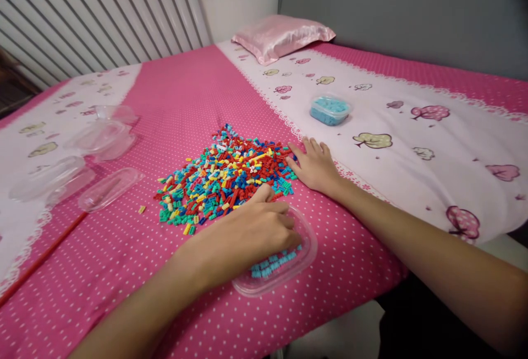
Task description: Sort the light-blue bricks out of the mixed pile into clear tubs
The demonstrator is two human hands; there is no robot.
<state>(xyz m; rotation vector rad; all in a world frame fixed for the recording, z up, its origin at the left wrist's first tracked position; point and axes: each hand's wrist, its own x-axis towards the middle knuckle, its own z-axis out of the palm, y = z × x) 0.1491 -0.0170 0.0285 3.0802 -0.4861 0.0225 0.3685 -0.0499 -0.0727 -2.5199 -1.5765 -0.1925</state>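
A heap of small plastic building bricks [223, 177] in red, blue, green, yellow and white lies on the pink bedspread. In front of its right part sits a clear plastic container [307, 254] with light blue bricks [274, 264] laid in rows inside. My left hand [264, 221] is over this container, its fingers curled down and hiding part of it; whatever they hold is out of sight. Palm down, my right hand [315, 166] rests at the heap's right edge with fingers spread, the fingertips against the red and blue bricks.
A lidded clear tub of light blue pieces [330, 109] stands beyond my right hand. To the left lie several clear containers [99, 136], a clear lid [111, 188] and a red stick [45, 257]. A pink pillow [284, 37] rests at the back, near a white slatted headboard [99, 23].
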